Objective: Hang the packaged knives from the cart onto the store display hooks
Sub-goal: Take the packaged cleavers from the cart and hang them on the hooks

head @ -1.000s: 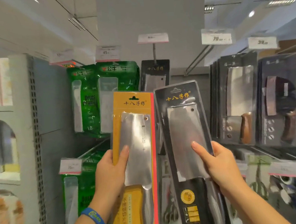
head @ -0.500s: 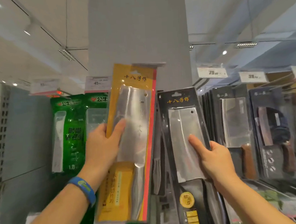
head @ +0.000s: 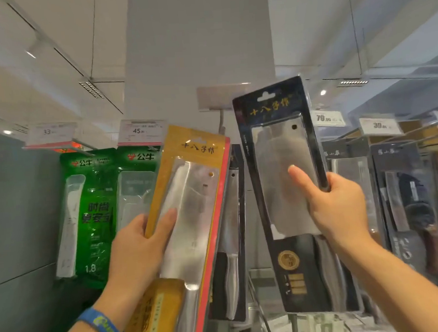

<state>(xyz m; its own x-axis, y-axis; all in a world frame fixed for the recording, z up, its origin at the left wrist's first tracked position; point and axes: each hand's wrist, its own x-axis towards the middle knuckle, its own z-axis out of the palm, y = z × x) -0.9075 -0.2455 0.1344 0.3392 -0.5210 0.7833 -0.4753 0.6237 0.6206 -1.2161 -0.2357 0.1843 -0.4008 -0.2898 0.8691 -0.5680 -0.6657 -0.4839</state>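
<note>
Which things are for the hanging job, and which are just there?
For the job: yellow pack, in the left hand; black pack, in the right hand; middle hook.
Just there: green packs; price tags; dark packs hung at right.

Green packages (head: pixel 93 219) beneath price tags (head: pixel 140 131)

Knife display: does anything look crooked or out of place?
Only the two packs in hand. The left hand holds the yellow knife pack leaning right, across a hung knife; the right hand holds the black knife pack tilted left. Neither is on a hook. No damage shows.
</note>
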